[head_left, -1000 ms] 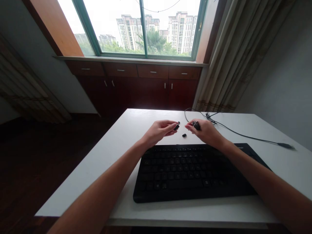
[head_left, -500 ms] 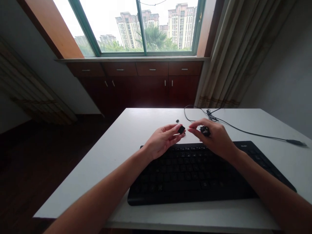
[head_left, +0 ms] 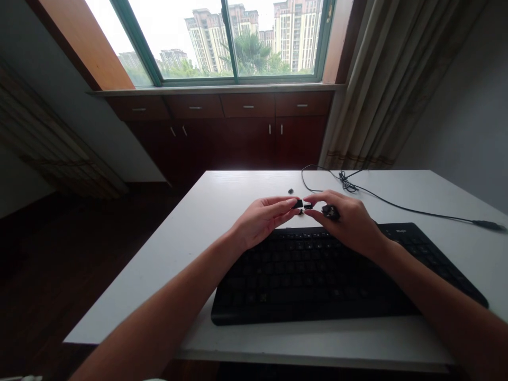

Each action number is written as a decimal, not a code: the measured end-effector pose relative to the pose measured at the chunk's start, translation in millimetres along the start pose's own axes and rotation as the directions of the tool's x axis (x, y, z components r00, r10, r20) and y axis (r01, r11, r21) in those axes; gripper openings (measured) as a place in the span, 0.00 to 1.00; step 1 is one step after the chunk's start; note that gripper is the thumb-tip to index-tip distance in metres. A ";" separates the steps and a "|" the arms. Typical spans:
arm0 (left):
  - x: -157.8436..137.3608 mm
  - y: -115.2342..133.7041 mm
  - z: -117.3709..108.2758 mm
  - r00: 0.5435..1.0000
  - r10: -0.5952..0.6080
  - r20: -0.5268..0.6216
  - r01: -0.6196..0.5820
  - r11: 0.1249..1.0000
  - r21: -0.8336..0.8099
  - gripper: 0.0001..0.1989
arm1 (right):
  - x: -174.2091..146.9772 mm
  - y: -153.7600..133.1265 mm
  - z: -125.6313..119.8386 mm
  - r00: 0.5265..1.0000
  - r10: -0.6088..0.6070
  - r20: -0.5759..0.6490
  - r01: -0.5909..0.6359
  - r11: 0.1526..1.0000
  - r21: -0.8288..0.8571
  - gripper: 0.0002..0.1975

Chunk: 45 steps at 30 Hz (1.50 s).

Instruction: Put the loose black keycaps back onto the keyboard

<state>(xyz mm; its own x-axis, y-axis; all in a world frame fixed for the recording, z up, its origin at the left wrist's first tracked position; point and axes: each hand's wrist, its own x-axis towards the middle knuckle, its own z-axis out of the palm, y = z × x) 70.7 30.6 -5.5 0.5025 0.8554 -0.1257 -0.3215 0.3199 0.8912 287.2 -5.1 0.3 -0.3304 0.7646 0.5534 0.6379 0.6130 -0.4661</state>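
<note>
My left hand (head_left: 266, 216) is closed, with thumb and fingertips pinching a small black keycap-like piece (head_left: 298, 203). Opposite it, just to the right, my right hand (head_left: 346, 216) grips a second small black piece (head_left: 308, 207) between thumb and index finger. The two pieces are very close; I cannot tell whether they touch. A larger dark object (head_left: 330, 212) is tucked in the curled fingers of my right hand, its kind unclear. Below both hands lies a black keyboard (head_left: 293, 309), its upper middle partly covered by them.
A small dark bit (head_left: 290, 191) lies on the white table (head_left: 166, 254) beyond my left hand, and another (head_left: 300, 211) shows by its fingertips. A thin black cable (head_left: 413, 211), bundled at the back, runs right to a dark plug end. Wooden cabinets (head_left: 234, 137) stand under the window.
The black piece in my left hand has turned to lie flatter. A second piece now shows between my right fingertips, which have spread apart around it. The camera view has shifted slightly.
</note>
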 end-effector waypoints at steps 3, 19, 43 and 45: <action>1.5 4.8 -6.1 0.999 0.018 -0.026 -0.018 1.000 0.006 0.10 | -0.5 3.4 0.9 0.999 0.032 0.019 -0.031 0.999 -0.043 0.09; 3.6 36.5 -58.0 0.992 0.124 -0.007 -0.123 0.985 0.119 0.11 | -4.4 21.6 2.9 0.930 0.272 0.246 -0.188 0.930 -0.316 0.12; -1.2 17.3 -29.4 0.992 -0.051 0.118 0.011 0.948 0.319 0.15 | -1.4 20.6 1.2 0.912 0.348 0.220 -0.259 0.900 -0.350 0.11; -1.4 11.0 -23.4 0.992 -0.067 0.106 0.025 0.935 0.353 0.16 | -1.5 20.3 1.5 0.921 0.335 0.201 -0.255 0.905 -0.340 0.12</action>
<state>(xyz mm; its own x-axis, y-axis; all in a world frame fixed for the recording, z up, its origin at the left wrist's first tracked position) 47.7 42.4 -5.7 0.6049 0.7843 -0.1379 -0.0050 0.1769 0.9842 299.6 6.5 -11.1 -0.2306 0.9490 0.2149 0.8983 0.2925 -0.3279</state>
